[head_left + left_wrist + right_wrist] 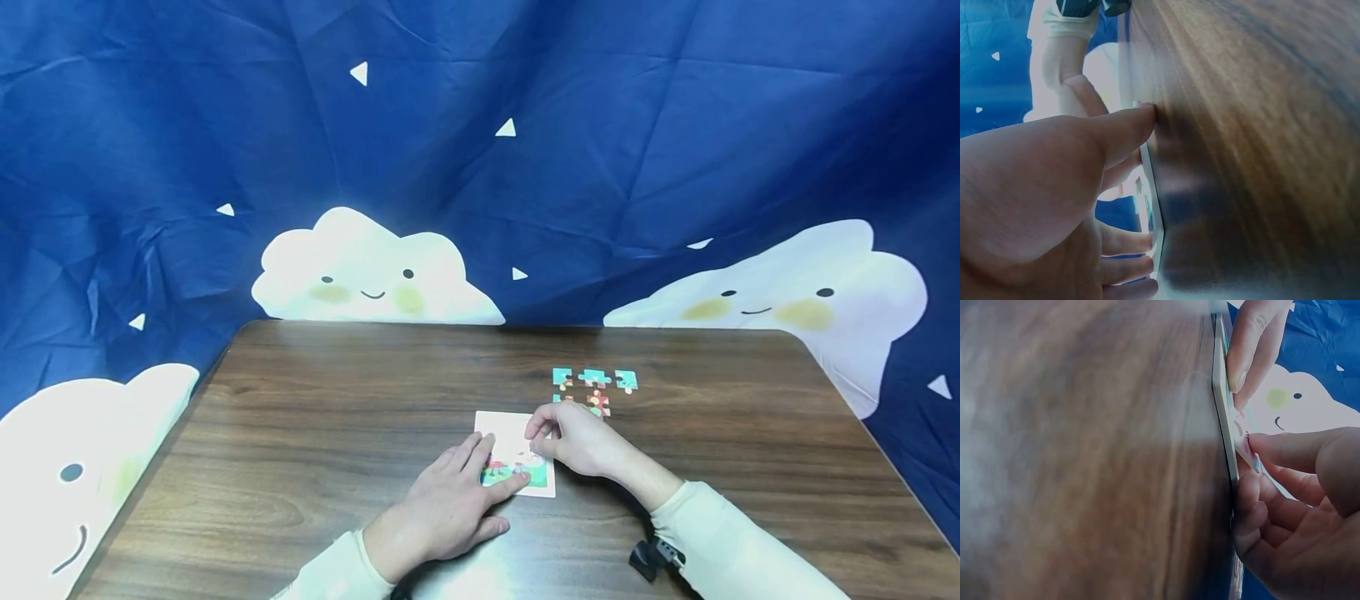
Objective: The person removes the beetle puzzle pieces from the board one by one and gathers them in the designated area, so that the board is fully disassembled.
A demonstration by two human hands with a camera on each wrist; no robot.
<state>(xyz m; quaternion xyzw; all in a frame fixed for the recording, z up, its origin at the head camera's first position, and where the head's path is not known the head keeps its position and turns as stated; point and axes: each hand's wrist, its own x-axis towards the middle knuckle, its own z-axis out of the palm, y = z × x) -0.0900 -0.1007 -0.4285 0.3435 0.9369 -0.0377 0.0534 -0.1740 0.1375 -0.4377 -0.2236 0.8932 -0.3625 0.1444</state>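
A small square puzzle board (504,423) with a pale frame lies on the table, the lower part of its picture showing green, red and white. My left hand (450,504) rests on its left side, fingers outstretched, with the index finger reaching across the lower picture. Over the board's right half, my right hand (581,440) pinches a puzzle piece (1249,460) between thumb and fingers. That piece stands tilted close against the board's face in the right wrist view. From the head, the right fingers mostly cover it.
Several loose puzzle pieces (595,377), teal and red, lie beyond the right hand, some partly hidden by it. The wooden table (337,400) reaches back to a blue cloth (570,192) printed with clouds. A small black device (654,558) sits at the right wrist.
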